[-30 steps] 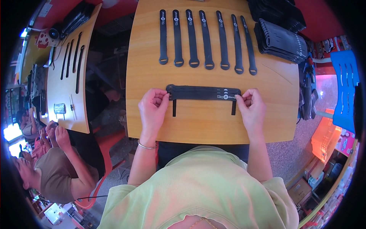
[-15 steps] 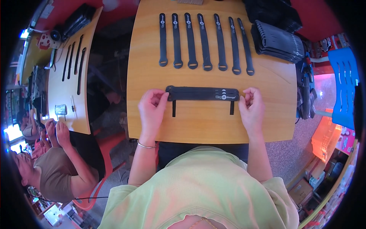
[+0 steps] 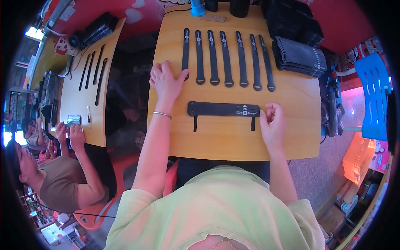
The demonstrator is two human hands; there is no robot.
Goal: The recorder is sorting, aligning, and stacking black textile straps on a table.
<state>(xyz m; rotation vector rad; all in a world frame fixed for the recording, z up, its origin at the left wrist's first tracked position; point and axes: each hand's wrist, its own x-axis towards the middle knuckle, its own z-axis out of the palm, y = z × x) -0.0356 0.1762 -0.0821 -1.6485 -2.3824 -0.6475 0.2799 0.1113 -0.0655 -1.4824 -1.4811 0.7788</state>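
Touching leftmost strap (image 3: 186,50), left hand (image 3: 166,81); right hand (image 3: 273,123) pinching black band (image 3: 223,109)

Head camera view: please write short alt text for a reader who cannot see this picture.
Seen from above, a person at a wooden table rests the right hand on the end of a wide black strap, while the left hand reaches to a row of seven narrow black straps. A stack of black straps lies at the right.

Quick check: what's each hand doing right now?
Left hand: open, fingers spread, resting at the leftmost black strap in the row.
Right hand: fingertips pinching the right end of the wide black band.
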